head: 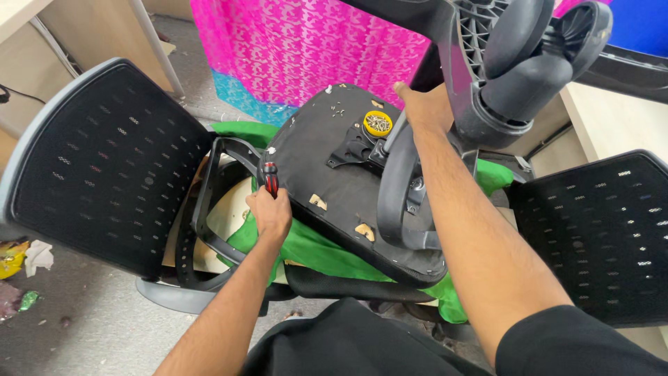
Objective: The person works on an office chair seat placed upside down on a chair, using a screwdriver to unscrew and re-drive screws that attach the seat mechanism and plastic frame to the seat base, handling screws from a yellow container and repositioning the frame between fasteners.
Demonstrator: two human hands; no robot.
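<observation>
An upturned black chair seat (334,188) lies tilted on a green cloth (313,247), its underside facing me. My left hand (270,212) grips a red and black screwdriver (270,179) at the seat's left edge. My right hand (426,108) reaches over the seat and holds the black chair base (501,76) with its castors near the metal bracket (355,147). A yellow cup of screws (378,123) rests on the seat, with a few loose screws (337,108) beside it. A curved black armrest (398,188) rises from the seat's right side.
A black mesh chair back (104,160) lies at the left, another mesh panel (598,230) at the right. A loose black frame (202,223) lies under the seat's left edge. A pink patterned cloth (313,49) hangs behind. Litter (24,268) dots the grey floor at left.
</observation>
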